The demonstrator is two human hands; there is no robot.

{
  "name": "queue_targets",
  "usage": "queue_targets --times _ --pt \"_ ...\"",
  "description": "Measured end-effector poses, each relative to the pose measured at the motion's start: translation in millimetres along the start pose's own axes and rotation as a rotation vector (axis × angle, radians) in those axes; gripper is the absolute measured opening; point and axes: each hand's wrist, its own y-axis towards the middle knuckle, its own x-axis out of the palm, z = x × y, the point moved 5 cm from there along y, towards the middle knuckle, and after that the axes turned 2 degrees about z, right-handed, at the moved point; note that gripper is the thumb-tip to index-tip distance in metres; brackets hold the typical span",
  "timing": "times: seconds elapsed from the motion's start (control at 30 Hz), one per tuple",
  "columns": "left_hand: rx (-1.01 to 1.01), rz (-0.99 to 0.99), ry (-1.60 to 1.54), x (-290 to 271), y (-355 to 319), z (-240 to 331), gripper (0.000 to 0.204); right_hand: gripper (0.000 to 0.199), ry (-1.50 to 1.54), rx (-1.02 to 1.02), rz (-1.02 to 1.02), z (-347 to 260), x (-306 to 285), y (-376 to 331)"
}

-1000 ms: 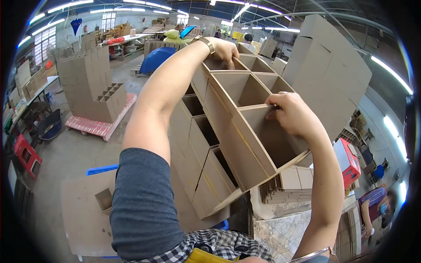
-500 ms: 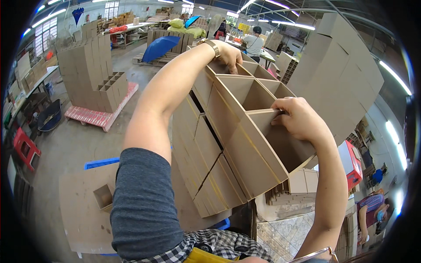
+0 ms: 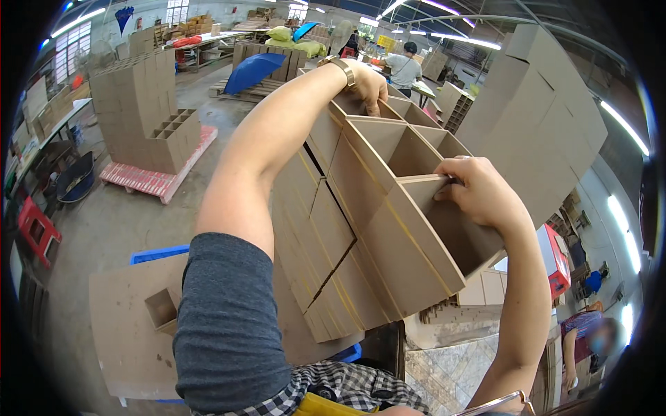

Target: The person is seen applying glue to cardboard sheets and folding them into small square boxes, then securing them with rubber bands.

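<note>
A brown cardboard box with several open compartments (image 3: 402, 249) lies slanted in front of me, its openings facing up and to the right. My left hand (image 3: 365, 84), with a gold watch on the wrist, reaches over its far end; the fingers dip into a far compartment and close on the wall there. Nearer to me, my right hand (image 3: 480, 191) pinches a divider between two compartments, thumb and fingers bent over its edge. Beneath and left of this box are similar brown boxes (image 3: 298, 243) with yellowish edge lines and dark gaps between them.
A small open cardboard box (image 3: 161, 310) sits on a brown board (image 3: 114, 333) at the lower left. A tall cardboard stack (image 3: 534, 125) rises at the right. Boxes (image 3: 132, 104) stand on a red-and-white pallet (image 3: 149, 179). Other people (image 3: 404, 68) are farther off.
The held compartment box has shifted slightly right and toward me, and both hands have moved with it. Their grips look the same.
</note>
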Motion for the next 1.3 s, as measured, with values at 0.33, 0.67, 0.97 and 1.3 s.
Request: queue_targets --times 0.33,0.67,0.97,1.3 --pt "-0.022 0.020 -0.042 1 -12 4 0.031 0.024 0.022 0.024 -0.048 1 0 1" --pt "-0.014 0.017 0.004 -1 -14 3 0.032 0.025 0.039 -0.014 -0.027 0 1 0" --pt "-0.035 0.025 -0.015 4 -15 1 0.037 0.026 -0.039 -0.014 -0.062 1 4 -1" --pt "-0.021 0.085 0.126 11 -14 3 0.048 0.031 -0.142 -0.016 -0.065 0 10 -5"
